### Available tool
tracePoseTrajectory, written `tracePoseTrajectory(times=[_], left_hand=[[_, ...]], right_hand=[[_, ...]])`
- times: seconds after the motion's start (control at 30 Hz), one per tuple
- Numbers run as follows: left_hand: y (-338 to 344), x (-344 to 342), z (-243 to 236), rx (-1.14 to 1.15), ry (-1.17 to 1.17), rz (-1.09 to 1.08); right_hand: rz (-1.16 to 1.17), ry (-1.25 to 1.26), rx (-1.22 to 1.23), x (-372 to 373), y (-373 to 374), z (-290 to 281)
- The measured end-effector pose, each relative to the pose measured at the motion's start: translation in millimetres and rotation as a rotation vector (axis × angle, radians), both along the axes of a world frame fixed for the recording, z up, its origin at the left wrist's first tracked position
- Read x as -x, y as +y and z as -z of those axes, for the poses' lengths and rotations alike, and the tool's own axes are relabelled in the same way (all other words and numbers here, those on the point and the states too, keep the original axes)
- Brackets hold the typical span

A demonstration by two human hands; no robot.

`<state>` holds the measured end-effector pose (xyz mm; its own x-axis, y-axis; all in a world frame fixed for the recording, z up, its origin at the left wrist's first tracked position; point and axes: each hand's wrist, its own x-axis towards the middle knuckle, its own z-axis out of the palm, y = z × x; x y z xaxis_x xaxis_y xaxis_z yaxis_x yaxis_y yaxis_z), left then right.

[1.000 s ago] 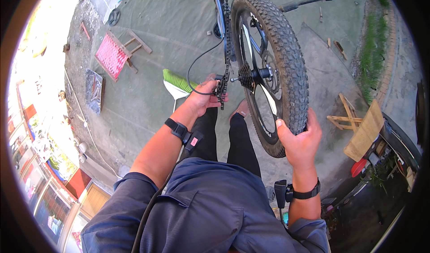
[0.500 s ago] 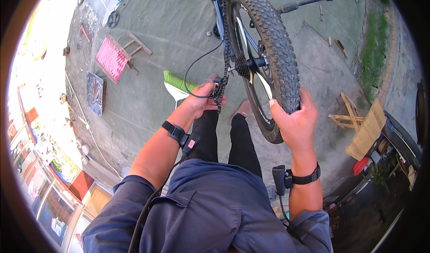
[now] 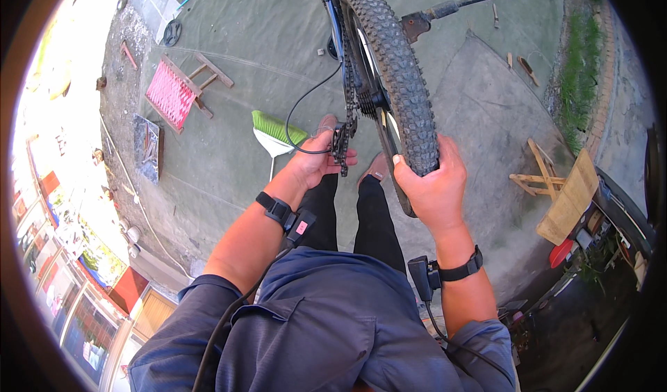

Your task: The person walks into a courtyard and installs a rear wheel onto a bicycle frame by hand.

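Rear wheel held beside a bicycle frame, viewed from above. The wheel [image 3: 406, 79] has been shifted leftward over the last second, carried by the right hand [image 3: 436, 180], and is now presented more nearly edge-on. The left hand [image 3: 318, 157] has been kept in almost the same place. By this shift the cassette [image 3: 367, 104] has been brought close beside the chain [image 3: 349, 90], and the gap between wheel and frame [image 3: 334, 13] appears narrowed; whether the chain is seated on the teeth cannot be told, as the parts overlap.

The near end of the wheel is grasped by the right hand, its thumb laid along the rim side and its fingers wrapped round the far side of the tyre. The derailleur [image 3: 340, 145] is loosely gripped in the left hand, with fingertips showing beyond it; a black cable [image 3: 289, 111] is looped from it up toward the frame.

The wheel is located at upper centre, right of the chain. Its tyre is black, thick and deeply knobbed, with a greyish, dusty-looking tread; a dark rim and a white-marked spoke are partly exposed on the left face.
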<state>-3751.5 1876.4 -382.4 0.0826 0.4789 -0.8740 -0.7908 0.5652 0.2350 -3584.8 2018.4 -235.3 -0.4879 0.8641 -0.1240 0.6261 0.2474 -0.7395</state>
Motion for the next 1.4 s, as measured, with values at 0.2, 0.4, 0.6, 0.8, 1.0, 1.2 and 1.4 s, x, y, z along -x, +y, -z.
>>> tracePoseTrajectory(times=[0.2, 0.4, 0.6, 0.8, 1.0, 1.2, 1.4], left_hand=[[0.2, 1.3, 13.0, -0.023, -0.022, -0.049], [19.0, -17.0, 6.6, 0.024, -0.028, -0.070], [27.0, -33.8, 19.3, 0.045, -0.026, -0.190], [22.9, -41.0, 31.7, 0.025, -0.014, -0.284], [18.8, -47.4, 57.2, 0.076, 0.026, -0.364], [19.4, -49.5, 61.7, 0.043, -0.015, -0.382], [25.4, -43.4, 42.7, 0.065, 0.007, -0.380]], right_hand=[[0.028, -0.018, 0.117, 1.8, 4.0, 17.4], [0.089, -0.051, 0.215, 0.3, 9.6, 20.5], [0.134, -0.068, 0.285, 2.3, 6.2, 27.0], [0.111, -0.088, 0.336, 5.1, 7.4, 17.7], [0.113, 0.019, 0.327, -2.2, 3.9, 31.0], [0.137, -0.015, 0.308, 3.2, 3.7, 28.2], [0.114, -0.029, 0.283, 1.5, 5.2, 30.9]])
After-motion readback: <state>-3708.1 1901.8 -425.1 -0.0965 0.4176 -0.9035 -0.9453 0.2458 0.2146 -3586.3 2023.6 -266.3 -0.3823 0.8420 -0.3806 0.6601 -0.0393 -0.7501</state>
